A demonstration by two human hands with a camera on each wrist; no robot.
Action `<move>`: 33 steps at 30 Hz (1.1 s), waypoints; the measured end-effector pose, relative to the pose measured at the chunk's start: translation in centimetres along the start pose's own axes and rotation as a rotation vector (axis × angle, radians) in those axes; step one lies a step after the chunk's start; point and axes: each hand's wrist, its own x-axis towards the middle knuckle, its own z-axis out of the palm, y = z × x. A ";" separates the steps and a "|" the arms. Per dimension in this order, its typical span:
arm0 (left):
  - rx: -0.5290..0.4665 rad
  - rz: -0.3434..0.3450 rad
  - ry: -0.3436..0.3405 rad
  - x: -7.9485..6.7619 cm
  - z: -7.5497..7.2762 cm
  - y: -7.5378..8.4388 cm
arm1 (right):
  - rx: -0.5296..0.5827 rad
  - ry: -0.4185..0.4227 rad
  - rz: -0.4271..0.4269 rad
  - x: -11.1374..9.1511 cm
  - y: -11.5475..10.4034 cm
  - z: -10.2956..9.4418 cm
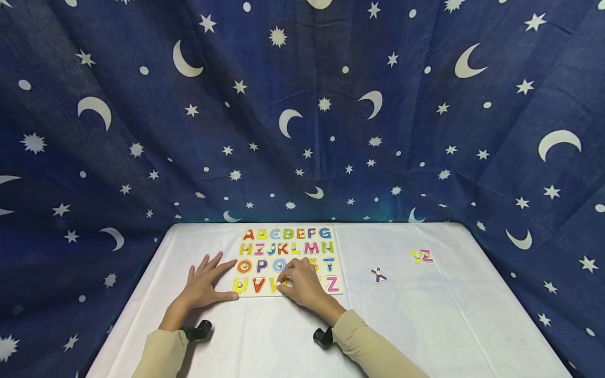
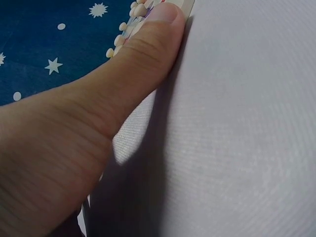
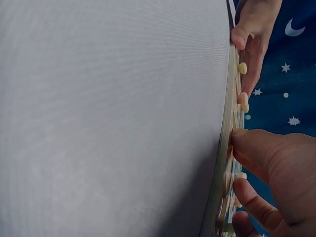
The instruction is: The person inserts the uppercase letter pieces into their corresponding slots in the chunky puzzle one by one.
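A wooden alphabet puzzle board (image 1: pixel 250 293) lies on the white table, with colourful knobbed letters in rows. My left hand (image 1: pixel 202 286) is spread at its left side, with thumb and a fingertip touching the board's edge; the thumb (image 2: pixel 148 44) lies along that edge in the left wrist view. My right hand (image 1: pixel 304 283) is over the bottom row, its thumb and finger pinching a yellow W piece (image 1: pixel 273 285) by the knob. This hand hides the slots right of the W and part of the row above. In the right wrist view, the thumb (image 3: pixel 252 145) is low against the board.
Right of the board lies a purple X piece (image 1: pixel 378 275). Farther right, a yellow Y piece (image 1: pixel 416 256) and a pink Z piece (image 1: pixel 427 255) lie side by side. A dark blue curtain (image 1: pixel 302 131) with moons and stars hangs behind the table.
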 end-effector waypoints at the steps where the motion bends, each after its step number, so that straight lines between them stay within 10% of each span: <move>1: 0.001 0.000 -0.001 0.0 0.0 0.0 | 0.000 0.000 -0.006 0.0 0.1 0.0; 33: 0.010 -0.003 -0.009 0.0 0.0 -0.1 | 0.038 0.149 0.106 -9.9 17.9 -11.6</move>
